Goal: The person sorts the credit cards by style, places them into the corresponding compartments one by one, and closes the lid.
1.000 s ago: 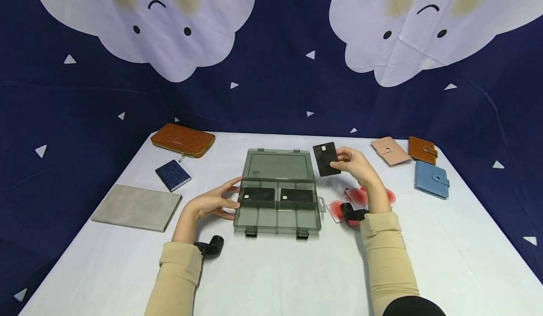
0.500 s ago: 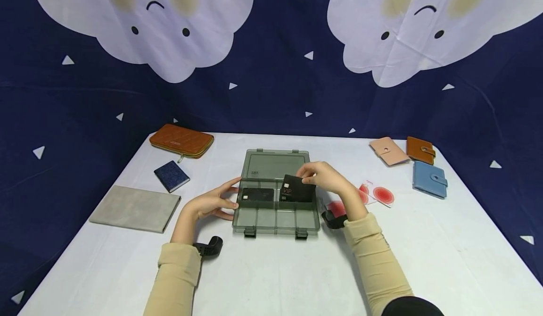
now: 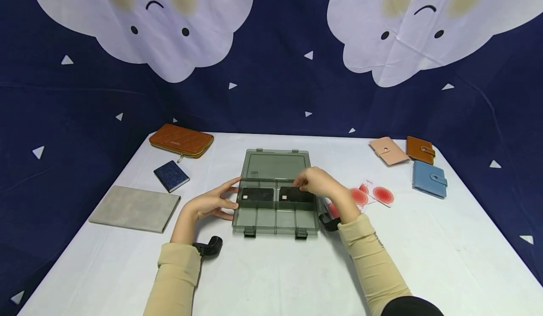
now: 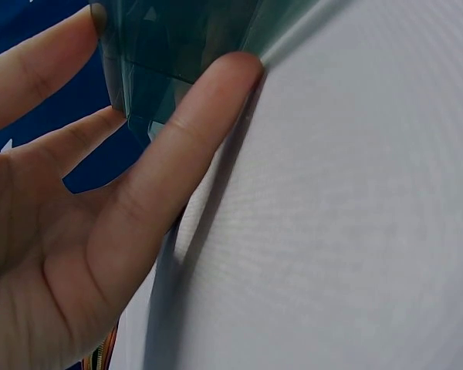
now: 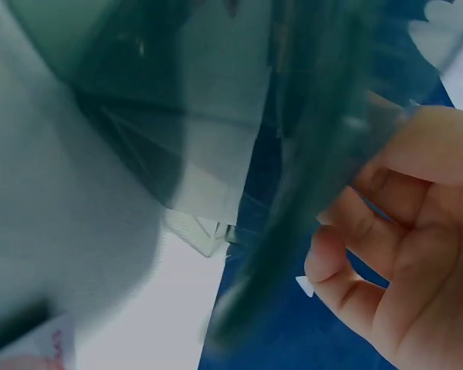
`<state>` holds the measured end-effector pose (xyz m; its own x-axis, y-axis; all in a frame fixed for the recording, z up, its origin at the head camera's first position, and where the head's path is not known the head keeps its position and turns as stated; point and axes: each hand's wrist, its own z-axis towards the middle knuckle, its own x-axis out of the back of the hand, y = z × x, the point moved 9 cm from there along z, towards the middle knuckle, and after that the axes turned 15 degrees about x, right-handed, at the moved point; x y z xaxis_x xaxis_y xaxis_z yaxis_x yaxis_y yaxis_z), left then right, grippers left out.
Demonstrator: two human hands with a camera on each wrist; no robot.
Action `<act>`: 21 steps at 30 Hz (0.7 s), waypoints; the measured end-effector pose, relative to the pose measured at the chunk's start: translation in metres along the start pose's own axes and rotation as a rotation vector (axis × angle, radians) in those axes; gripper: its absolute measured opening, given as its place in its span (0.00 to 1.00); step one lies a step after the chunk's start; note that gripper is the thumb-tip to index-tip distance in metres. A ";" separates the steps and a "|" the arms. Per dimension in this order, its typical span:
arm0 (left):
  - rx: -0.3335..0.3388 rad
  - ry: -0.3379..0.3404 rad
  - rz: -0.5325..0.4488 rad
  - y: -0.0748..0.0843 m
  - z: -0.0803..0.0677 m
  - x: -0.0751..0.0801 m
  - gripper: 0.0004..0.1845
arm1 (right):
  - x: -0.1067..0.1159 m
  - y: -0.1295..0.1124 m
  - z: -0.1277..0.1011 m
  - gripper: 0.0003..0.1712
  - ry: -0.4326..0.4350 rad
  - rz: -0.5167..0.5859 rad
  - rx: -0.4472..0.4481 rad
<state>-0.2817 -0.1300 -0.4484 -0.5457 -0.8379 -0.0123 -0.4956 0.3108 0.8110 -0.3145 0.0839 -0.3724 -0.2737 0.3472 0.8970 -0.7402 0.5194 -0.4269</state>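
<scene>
A translucent grey box point(image 3: 275, 222) lies open mid-table, its lid point(image 3: 275, 165) flat behind it. One black card point(image 3: 256, 195) sits in the back left compartment. My right hand point(image 3: 315, 184) hovers over the back right compartment, fingers curled at the far edge of a second black card point(image 3: 290, 195) that lies almost flat inside. My left hand point(image 3: 212, 203) rests with straight fingers against the box's left wall. The left wrist view shows the thumb point(image 4: 177, 131) touching the box point(image 4: 185, 38). In the right wrist view the curled fingers point(image 5: 386, 223) sit behind the blurred box point(image 5: 177, 92).
Red-and-white round-marked cards point(image 3: 377, 194) lie just right of the box. Pink point(image 3: 389, 151), brown point(image 3: 421, 150) and blue point(image 3: 430, 179) wallets sit at the far right. At the left are a brown zip wallet point(image 3: 181, 140), a navy notebook point(image 3: 171, 175) and a grey pouch point(image 3: 135, 208).
My right hand carried the black card from above the table's right side down into the back right compartment. The left hand stayed at the box's left wall.
</scene>
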 end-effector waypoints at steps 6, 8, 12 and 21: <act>0.000 -0.004 0.005 0.000 0.000 0.000 0.46 | 0.001 -0.002 -0.004 0.11 -0.049 -0.044 -0.037; 0.002 -0.002 0.005 0.000 -0.001 0.000 0.46 | 0.002 -0.003 -0.005 0.12 -0.062 -0.037 -0.045; 0.004 0.005 0.005 -0.001 -0.002 0.001 0.46 | 0.006 -0.002 -0.009 0.12 -0.044 0.025 -0.042; 0.004 0.007 -0.003 -0.003 -0.003 0.002 0.46 | 0.033 0.022 -0.046 0.15 0.080 0.053 -0.033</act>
<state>-0.2795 -0.1332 -0.4489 -0.5393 -0.8420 -0.0106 -0.5000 0.3100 0.8087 -0.3115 0.1422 -0.3578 -0.2611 0.4355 0.8615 -0.7052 0.5234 -0.4783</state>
